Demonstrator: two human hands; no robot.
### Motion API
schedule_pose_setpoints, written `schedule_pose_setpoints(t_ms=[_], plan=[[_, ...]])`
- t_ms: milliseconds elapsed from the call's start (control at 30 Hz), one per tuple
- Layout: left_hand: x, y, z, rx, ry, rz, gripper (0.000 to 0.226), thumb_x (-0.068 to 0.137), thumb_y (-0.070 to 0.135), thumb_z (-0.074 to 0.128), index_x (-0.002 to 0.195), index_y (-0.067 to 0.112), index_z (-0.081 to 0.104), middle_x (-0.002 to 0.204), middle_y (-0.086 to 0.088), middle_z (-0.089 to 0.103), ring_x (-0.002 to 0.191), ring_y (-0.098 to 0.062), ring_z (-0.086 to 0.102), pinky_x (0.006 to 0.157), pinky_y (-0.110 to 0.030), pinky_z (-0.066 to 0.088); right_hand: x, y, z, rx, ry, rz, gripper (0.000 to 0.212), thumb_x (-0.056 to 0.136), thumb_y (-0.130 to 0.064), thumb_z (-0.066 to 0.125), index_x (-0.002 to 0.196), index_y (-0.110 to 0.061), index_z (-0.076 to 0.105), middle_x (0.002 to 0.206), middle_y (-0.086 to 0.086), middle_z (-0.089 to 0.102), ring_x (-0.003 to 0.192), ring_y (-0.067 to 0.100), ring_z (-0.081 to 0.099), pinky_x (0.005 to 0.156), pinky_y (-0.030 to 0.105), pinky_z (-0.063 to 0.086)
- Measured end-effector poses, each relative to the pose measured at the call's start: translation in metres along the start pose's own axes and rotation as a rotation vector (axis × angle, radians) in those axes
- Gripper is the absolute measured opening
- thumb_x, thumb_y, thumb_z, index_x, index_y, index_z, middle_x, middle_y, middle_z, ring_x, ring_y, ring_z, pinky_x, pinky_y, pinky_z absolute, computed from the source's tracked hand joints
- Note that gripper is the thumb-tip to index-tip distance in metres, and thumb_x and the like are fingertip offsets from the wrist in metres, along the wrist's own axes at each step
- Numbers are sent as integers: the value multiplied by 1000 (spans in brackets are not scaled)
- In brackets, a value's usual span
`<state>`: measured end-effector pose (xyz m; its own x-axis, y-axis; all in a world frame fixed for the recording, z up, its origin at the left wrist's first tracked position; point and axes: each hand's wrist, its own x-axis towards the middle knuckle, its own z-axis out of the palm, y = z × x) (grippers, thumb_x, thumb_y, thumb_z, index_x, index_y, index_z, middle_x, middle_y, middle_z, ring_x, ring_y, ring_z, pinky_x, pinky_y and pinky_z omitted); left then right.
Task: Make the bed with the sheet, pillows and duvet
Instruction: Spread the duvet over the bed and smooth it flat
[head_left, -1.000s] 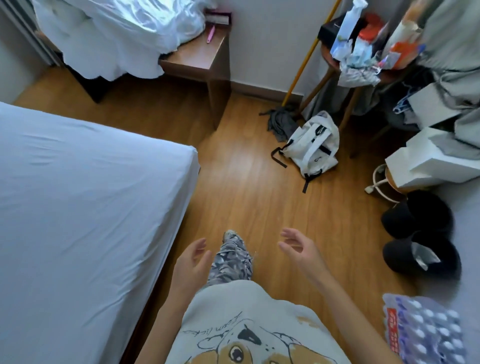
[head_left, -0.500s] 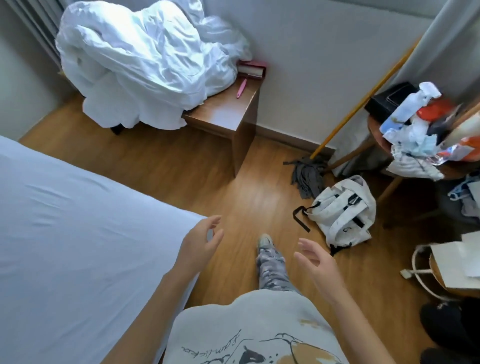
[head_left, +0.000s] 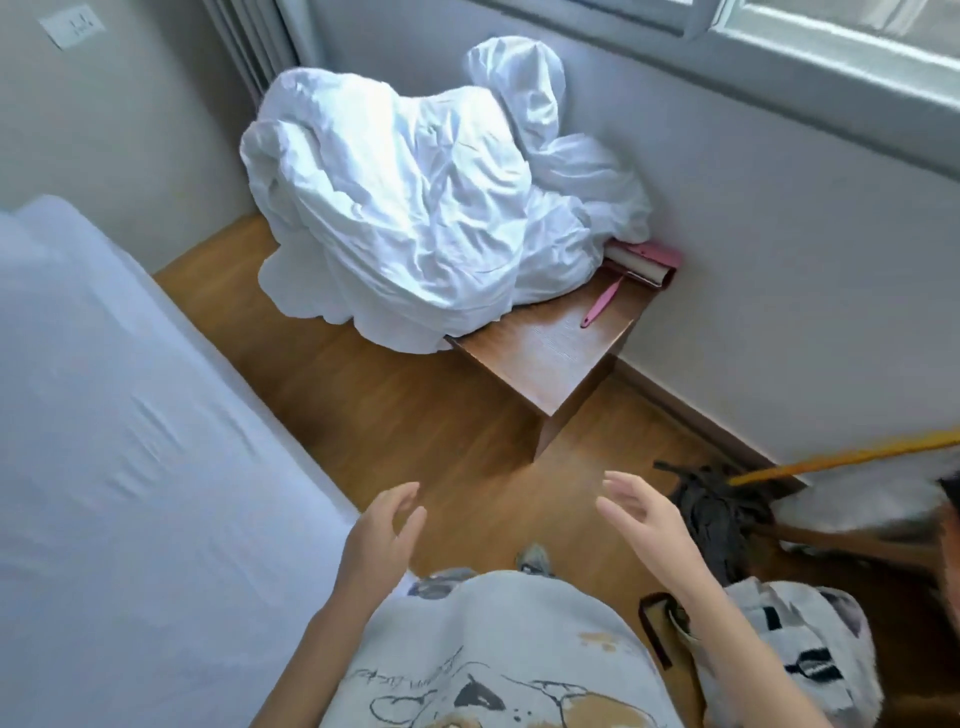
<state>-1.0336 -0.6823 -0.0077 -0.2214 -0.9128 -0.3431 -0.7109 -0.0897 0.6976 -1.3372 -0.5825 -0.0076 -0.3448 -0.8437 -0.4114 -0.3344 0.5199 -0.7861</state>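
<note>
The bed (head_left: 130, 441) fills the left side, covered with a smooth white sheet. A crumpled white duvet (head_left: 415, 208) is heaped on a low wooden table (head_left: 550, 358) by the far wall, spilling over its left edge. No pillow can be made out apart from the heap. My left hand (head_left: 382, 540) and my right hand (head_left: 649, 525) are raised in front of me over the floor, fingers relaxed, palms facing each other, holding nothing. Both are well short of the duvet.
A pink book (head_left: 644, 262) and a pink pen (head_left: 602, 304) lie on the table's right part. A grey mop head (head_left: 711, 514) with a yellow handle (head_left: 841, 460) lies on the floor at right, beside a white bag (head_left: 800, 649). Wooden floor runs between bed and table.
The view has lifted and closed in on the table, so the duvet heap now shows whole. Both hands have risen and stay open; the cluttered stool has left the view.
</note>
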Motion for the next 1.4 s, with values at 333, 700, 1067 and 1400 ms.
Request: schedule_pose_setpoints(t_ms=[333, 700, 1067, 1400], plan=[[135, 33, -15, 52, 25, -74, 35, 97, 27, 54, 132, 23, 54, 134, 5, 55, 115, -9, 52, 91, -20, 43, 149, -84, 10, -16, -49, -47, 32, 92, -36, 60, 122, -34, 51, 122, -13, 56, 110, 4, 54, 94, 20, 45], [364, 34, -152, 197, -69, 118, 39, 97, 28, 55, 135, 23, 51, 135, 5, 53, 123, -14, 50, 98, -29, 44, 309, -191, 85, 12, 154, 66, 38, 91, -36, 61, 128, -28, 55, 117, -17, 57, 110, 3, 54, 93, 24, 45], [533, 147, -153, 413, -306, 723, 48, 92, 22, 62, 139, 19, 51, 152, -6, 36, 139, -23, 32, 107, -37, 38, 401, -250, 111, -27, 301, 142, 45, 93, -37, 59, 135, -25, 49, 137, -12, 49, 129, 7, 41, 100, 22, 35], [634, 209, -41, 1054, -462, 625, 75, 91, 64, 42, 153, 37, 9, 161, -13, -12, 147, -36, -12, 116, -55, 3, 558, -182, -71, -121, 714, 345, 54, 91, -24, 63, 137, -4, 44, 138, 15, 48, 129, 30, 40, 99, 38, 37]])
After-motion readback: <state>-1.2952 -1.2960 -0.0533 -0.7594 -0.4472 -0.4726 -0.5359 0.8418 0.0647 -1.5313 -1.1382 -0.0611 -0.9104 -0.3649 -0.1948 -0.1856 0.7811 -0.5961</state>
